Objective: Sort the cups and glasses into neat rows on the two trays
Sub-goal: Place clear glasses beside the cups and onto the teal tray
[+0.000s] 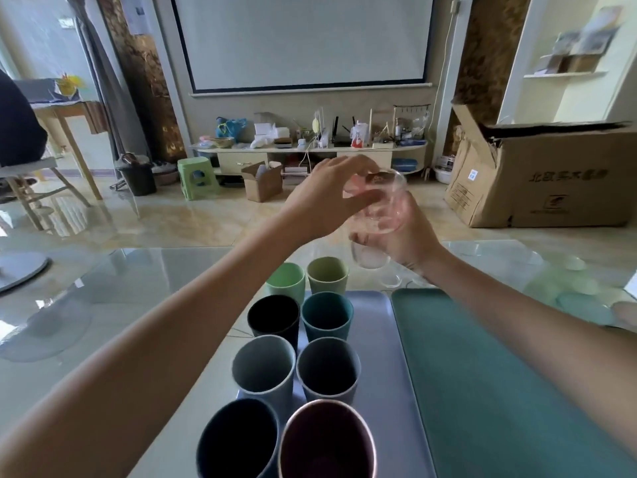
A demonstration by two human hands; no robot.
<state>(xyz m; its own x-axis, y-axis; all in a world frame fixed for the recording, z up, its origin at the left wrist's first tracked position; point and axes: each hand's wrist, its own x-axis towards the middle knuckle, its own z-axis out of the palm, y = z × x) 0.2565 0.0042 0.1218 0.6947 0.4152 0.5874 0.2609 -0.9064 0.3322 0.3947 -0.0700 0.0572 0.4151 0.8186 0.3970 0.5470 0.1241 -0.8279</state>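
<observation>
**Both hands up on clear glasses beyond the two trays**

Nearest us, below our forearms, eight coloured cups (296, 343) stand upright in two rows on the lavender tray (382, 346). A maroon one and a dark blue one sit closest, then two grey, then a black and a teal, with two green ones at the far end. Just to the right of that tray lies the teal tray (482, 374), under our right forearm. Beyond both trays, our right hand (405, 236) is wrapped around stacked clear glasses (374, 229), raised above the glass-topped desk (138, 277). Our left hand (327, 198) reaches across from the left and pinches the rim of the topmost glass with thumb and fingers. Below the right hand, a small clear dish (391, 280) rests on the desk. Farther off, right of the hands, a cardboard box (551, 177) stands on the floor.
</observation>
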